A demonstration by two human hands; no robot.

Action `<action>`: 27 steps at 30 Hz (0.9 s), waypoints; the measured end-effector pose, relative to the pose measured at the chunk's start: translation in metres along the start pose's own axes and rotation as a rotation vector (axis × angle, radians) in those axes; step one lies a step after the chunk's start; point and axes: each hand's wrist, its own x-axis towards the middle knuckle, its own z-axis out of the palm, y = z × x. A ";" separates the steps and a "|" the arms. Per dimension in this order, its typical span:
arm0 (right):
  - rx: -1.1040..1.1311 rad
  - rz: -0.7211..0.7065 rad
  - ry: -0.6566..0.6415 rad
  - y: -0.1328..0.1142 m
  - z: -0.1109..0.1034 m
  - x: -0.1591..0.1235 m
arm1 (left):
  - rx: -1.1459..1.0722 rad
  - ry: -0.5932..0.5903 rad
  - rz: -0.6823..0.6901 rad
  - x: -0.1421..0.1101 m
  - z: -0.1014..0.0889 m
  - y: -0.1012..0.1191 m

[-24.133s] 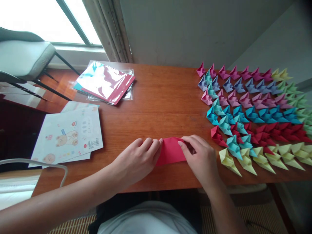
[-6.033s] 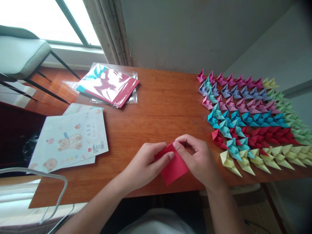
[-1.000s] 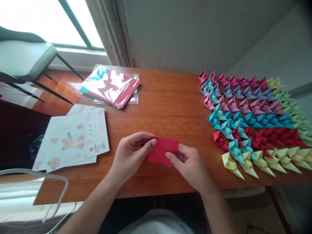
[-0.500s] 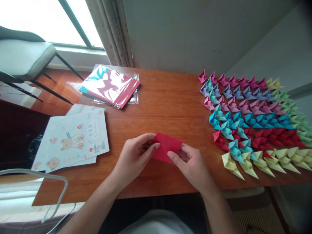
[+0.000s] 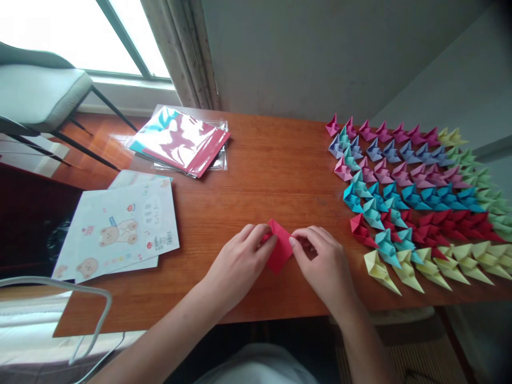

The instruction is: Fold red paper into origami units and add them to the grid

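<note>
A small piece of red origami paper (image 5: 281,249) is held between my two hands just above the near part of the wooden table, one corner pointing away from me. My left hand (image 5: 246,258) pinches its left side with thumb and fingers, covering that part of the sheet. At the right corner, the thumb and index finger of my right hand (image 5: 322,261) grip the edge. The folds are too fine to make out in full. To the right stand rows of folded paper pieces, among them red ones (image 5: 436,233) and pale yellow ones (image 5: 382,272).
Shiny plastic-wrapped paper packs (image 5: 180,140) lie at the back left of the table (image 5: 276,165). Closer in are white sheets printed with bears (image 5: 124,226). A white bent tube (image 5: 90,290) crosses the near left corner. A chair (image 5: 44,96) stands by the window.
The red paper has been turned so that a corner points away. My left hand has moved right over it, and my right hand has shifted to its right corner.
</note>
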 end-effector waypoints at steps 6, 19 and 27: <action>-0.035 -0.056 0.005 0.004 -0.003 -0.001 | 0.011 -0.062 0.035 0.002 -0.003 0.001; 0.187 -0.100 -0.139 -0.002 -0.012 -0.009 | -0.158 -0.042 -0.020 0.001 -0.006 -0.003; -0.056 -0.288 -0.037 0.012 -0.002 -0.009 | -0.200 -0.019 -0.026 0.000 -0.004 -0.004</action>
